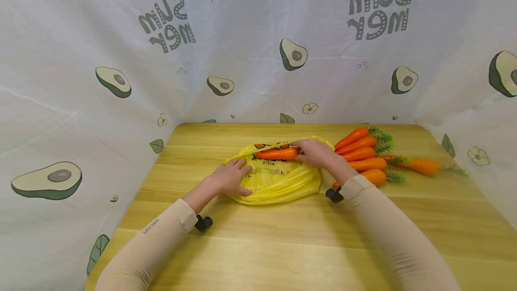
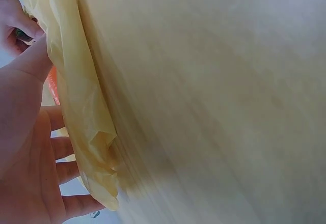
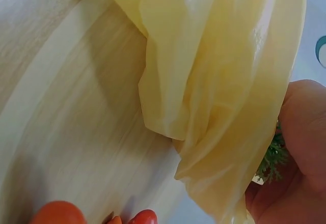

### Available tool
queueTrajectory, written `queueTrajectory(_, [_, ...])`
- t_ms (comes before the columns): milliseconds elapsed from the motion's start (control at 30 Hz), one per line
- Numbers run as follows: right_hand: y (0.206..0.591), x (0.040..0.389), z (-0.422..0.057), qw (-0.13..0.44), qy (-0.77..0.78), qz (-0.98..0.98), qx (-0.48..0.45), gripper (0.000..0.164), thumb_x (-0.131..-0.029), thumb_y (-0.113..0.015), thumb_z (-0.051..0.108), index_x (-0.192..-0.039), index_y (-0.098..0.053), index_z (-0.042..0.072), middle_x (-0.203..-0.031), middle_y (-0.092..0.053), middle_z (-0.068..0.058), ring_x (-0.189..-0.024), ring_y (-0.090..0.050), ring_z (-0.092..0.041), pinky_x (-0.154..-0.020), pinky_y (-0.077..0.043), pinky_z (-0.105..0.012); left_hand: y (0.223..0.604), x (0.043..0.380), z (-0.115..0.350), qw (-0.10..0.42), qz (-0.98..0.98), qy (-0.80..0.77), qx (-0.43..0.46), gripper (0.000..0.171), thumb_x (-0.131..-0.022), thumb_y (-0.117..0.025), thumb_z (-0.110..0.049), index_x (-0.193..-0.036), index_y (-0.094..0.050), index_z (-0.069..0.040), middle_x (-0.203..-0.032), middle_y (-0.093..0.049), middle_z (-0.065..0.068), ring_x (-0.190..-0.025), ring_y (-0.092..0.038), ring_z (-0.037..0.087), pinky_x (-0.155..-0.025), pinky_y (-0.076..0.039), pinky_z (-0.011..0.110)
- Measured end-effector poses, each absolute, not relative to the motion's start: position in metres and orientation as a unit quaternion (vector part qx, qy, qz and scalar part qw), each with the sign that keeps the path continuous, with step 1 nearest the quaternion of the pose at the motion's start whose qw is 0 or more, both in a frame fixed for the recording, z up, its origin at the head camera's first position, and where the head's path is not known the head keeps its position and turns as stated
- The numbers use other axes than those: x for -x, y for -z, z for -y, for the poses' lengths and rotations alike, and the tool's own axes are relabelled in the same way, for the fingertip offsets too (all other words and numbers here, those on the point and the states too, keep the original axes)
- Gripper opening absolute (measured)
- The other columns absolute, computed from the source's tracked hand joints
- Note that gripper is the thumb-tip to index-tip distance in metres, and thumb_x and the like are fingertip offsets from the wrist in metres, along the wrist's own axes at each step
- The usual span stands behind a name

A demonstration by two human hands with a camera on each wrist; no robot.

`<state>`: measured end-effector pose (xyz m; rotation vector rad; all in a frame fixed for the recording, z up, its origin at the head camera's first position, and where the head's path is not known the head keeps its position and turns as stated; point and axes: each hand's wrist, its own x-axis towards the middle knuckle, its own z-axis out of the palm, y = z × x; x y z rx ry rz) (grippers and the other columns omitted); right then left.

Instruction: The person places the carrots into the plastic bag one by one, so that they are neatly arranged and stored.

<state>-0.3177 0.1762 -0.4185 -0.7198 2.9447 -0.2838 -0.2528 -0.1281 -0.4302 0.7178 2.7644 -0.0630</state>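
Note:
A yellow plastic bag [image 1: 282, 187] lies on the table with its mouth spread toward me. At the bag's left edge is my left hand [image 1: 232, 177], its fairly straight fingers reaching inside the rim; the left wrist view shows the fingers [image 2: 63, 172] against the film. My right hand [image 1: 317, 152] pinches a carrot [image 1: 278, 153] by its leafy end, over the bag's opening. The carrot's tip points left. Green leaves [image 3: 272, 155] show beside the palm in the right wrist view, where the bag hides the carrot's body.
Several carrots [image 1: 357, 154] lie in a row right of the bag, partly behind my right forearm. Another carrot [image 1: 424, 166] lies farther right, leaves outward. The wooden table [image 1: 258, 246] ends at a white patterned curtain [image 1: 250, 57] behind and on both sides.

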Motion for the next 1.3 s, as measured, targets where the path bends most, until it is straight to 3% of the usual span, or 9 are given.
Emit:
queueTrajectory(267, [0.421, 0.316, -0.176, 0.036, 0.085, -0.970, 0.226, 0.052, -0.095, -0.071, 0.025, -0.143, -0.057, 0.010, -0.133, -0.066, -0.014, -0.108, -0.066, -0.030, -0.089, -0.054, -0.051, 0.429, 0.250, 0.128, 0.137, -0.958, 0.025, -0.252, 0.086, -0.091, -0.061, -0.066, -0.159, -0.033, -0.021, -0.166, -0.024, 0.010, -0.153, -0.024, 0.032, -0.115, -0.033, 0.060])
queueTrajectory(667, [0.413, 0.308, -0.173, 0.022, 0.085, -0.969, 0.230, 0.055, -0.092, -0.075, 0.027, -0.142, -0.059, 0.010, -0.140, -0.061, -0.015, -0.127, -0.058, -0.039, -0.099, -0.050, -0.057, 0.432, 0.252, 0.129, 0.144, -0.957, 0.026, -0.252, 0.087, -0.091, -0.060, -0.066, -0.160, -0.031, -0.021, -0.167, -0.023, 0.010, -0.153, -0.023, 0.033, -0.116, -0.032, 0.060])
queueTrajectory(1300, [0.373, 0.266, -0.214, -0.015, 0.148, -0.957, 0.248, 0.052, -0.094, -0.073, 0.025, -0.141, -0.059, 0.011, -0.144, -0.055, -0.021, -0.134, -0.048, -0.044, -0.106, -0.041, -0.063, 0.430, 0.255, 0.128, 0.147, -0.957, 0.034, -0.247, 0.088, -0.091, -0.059, -0.068, -0.160, -0.029, -0.022, -0.168, -0.021, 0.009, -0.154, -0.021, 0.032, -0.116, -0.032, 0.060])
